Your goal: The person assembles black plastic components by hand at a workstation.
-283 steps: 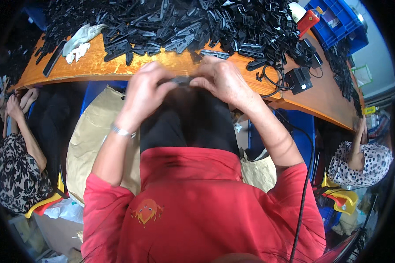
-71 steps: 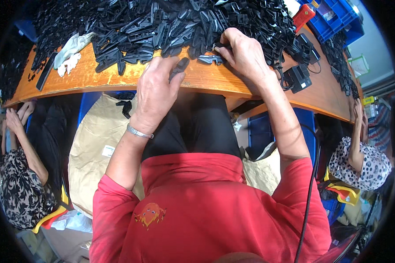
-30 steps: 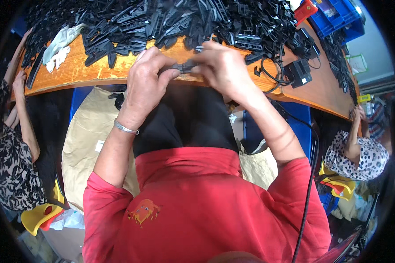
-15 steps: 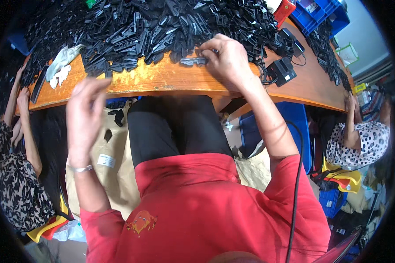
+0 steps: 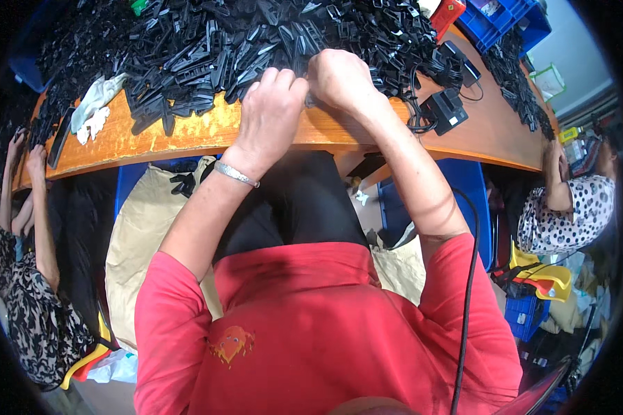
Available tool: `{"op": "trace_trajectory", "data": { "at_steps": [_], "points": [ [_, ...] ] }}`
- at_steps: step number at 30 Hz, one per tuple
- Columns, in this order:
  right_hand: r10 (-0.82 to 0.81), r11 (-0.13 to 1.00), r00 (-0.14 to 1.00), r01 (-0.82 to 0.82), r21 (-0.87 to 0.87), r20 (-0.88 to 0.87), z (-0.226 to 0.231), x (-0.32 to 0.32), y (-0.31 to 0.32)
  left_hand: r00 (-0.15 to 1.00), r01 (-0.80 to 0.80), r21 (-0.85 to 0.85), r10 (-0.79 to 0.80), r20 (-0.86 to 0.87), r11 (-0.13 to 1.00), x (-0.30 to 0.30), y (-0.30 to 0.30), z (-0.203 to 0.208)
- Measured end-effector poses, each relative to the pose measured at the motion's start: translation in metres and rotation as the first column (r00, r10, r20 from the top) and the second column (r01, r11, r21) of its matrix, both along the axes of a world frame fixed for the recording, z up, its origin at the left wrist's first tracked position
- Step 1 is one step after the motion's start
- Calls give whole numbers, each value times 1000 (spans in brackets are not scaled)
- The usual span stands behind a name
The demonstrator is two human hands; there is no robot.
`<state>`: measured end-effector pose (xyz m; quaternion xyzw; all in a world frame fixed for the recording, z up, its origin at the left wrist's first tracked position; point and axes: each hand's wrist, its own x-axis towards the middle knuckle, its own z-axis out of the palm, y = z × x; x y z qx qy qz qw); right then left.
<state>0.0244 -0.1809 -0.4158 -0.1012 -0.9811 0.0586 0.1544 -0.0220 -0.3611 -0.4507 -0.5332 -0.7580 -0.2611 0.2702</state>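
A thick heap of black plastic parts (image 5: 208,59), some with grey shiny faces, covers the far side of the wooden table (image 5: 208,131). At the heap's near edge my two hands are brought together, knuckles almost touching. My left hand (image 5: 275,111), with a silvery bracelet at the wrist, is closed, its fingers curled away from view; what it grips is hidden. My right hand (image 5: 342,79) is also closed, bent at the wrist. Only a small bit of a dark plastic piece (image 5: 310,101) shows between the hands, mostly covered by them.
A pale glove (image 5: 97,97) lies on the table at left. Black boxes with cables (image 5: 444,112) sit right of my right hand. Blue crates (image 5: 502,24) stand at the far right. Co-workers' arms (image 5: 41,207) (image 5: 557,183) reach the table on both sides. Brown paper (image 5: 149,242) hangs below the edge.
My left hand has swung from the table's front edge at left, up and right, to meet my right hand. The right hand has shifted slightly, and the piece by its fingers is now mostly hidden.
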Motion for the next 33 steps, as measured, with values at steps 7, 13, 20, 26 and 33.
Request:
{"op": "trace_trajectory", "data": {
  "at_steps": [7,13,20,26,33],
  "points": [
    [28,923,973,-112,-367,-227,1,43,2,1000,9,-56,-10,-7,998,10,-22,-3],
    [-5,805,920,-229,-547,-392,-32,83,-14,990,46,-98,-32,134,994,14,-47,3],
    [-38,996,985,24,-82,-167,-21,99,-26,980,42,27,-47,193,999,6,-46,3],
    [57,979,978,-95,-183,-203,-10,78,-30,963,-38,87,14,268,995,4,-54,-2],
    [209,954,952,-249,-168,-223,-18,50,-14,943,-55,62,31,330,997,-1,-55,-12]
  ]
}}
